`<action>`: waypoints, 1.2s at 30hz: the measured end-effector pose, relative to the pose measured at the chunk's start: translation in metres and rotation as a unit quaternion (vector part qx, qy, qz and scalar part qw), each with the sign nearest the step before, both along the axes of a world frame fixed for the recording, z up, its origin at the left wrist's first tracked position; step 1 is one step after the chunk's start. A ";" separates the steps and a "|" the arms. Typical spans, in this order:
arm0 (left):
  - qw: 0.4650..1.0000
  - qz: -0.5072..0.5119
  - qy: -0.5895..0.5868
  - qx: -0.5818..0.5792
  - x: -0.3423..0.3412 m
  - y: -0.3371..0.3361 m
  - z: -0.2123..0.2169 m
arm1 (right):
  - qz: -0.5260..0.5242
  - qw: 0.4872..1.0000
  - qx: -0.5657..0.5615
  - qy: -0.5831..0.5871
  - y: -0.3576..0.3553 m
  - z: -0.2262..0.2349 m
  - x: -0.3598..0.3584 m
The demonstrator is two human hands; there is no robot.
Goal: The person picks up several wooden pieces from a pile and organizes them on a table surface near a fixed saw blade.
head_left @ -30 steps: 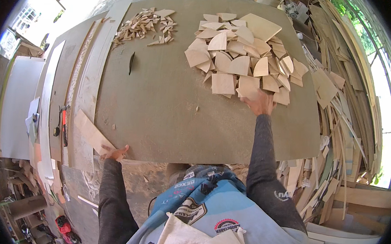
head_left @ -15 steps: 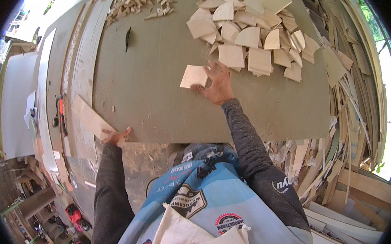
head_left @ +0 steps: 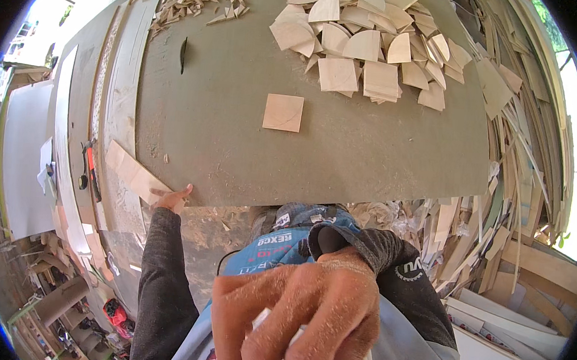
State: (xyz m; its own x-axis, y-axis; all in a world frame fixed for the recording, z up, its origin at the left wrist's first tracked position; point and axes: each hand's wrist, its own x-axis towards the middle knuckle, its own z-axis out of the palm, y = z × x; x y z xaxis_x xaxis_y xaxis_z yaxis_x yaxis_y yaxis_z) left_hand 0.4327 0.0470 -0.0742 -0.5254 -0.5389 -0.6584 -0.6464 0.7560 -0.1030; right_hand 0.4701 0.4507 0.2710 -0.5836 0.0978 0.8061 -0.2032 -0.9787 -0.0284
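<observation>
beyond the wooden square [head_left: 283, 113] — curved pieces [head_left: 361, 46] and slivers [head_left: 190, 0] lie heaped.

Single head-worn fisheye, facing down at close range over hands [head_left: 331, 290] and tabletop [head_left: 371, 152]

The bench [head_left: 218, 135] had a matt, dusty top. At its near left corner, the wood strip [head_left: 132, 171] looked smooth and dull, as did the square wood piece [head_left: 283, 109] and, toward the right edge, the wood cutouts [head_left: 363, 46]. The dark sleeve [head_left: 164, 258] was matt cloth.
</observation>
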 end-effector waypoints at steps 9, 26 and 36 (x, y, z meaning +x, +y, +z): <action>1.000 0.009 0.006 -0.007 -0.004 0.005 0.004 | -0.065 0.995 0.071 0.021 0.036 0.001 -0.012; 0.984 0.171 0.046 0.026 0.010 0.007 0.018 | -0.016 0.999 -0.006 0.033 -0.002 0.063 -0.033; 0.987 0.162 -0.009 0.005 -0.001 0.013 -0.003 | -0.200 0.744 0.575 -0.274 0.047 -0.096 -0.113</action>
